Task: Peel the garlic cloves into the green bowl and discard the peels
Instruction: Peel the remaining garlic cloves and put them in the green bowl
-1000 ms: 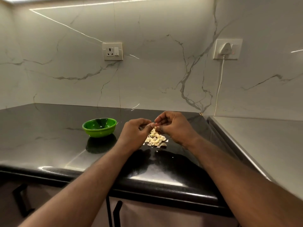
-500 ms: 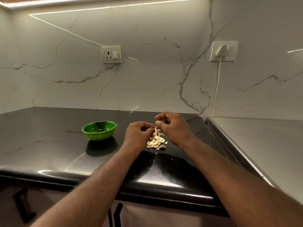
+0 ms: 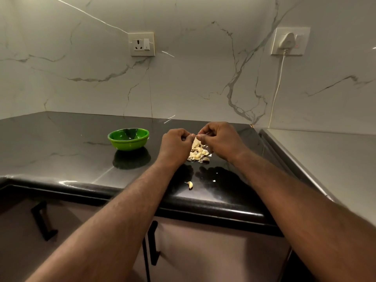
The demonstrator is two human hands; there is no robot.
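A pile of pale garlic cloves and peels (image 3: 198, 153) lies on the black counter (image 3: 61, 147). Just above its far end, my left hand (image 3: 176, 147) and my right hand (image 3: 219, 139) meet, fingertips curled and pinching a small garlic clove (image 3: 195, 136) between them; most of the clove is hidden by the fingers. The green bowl (image 3: 128, 139) stands to the left of my left hand, about a hand's width away. One loose clove (image 3: 190, 185) lies alone nearer the counter's front edge, with small peel flecks (image 3: 214, 180) beside it.
The counter's rounded front edge (image 3: 203, 208) runs above cabinet doors with black handles (image 3: 153, 243). A grey steel surface (image 3: 325, 159) adjoins on the right. On the marble wall are a socket (image 3: 142, 44) and a plugged charger (image 3: 286, 42) with a white cable hanging down.
The view has tilted down and come closer. My hands have stayed together over the pile, fingers still working the clove. A loose clove near the front edge now shows.
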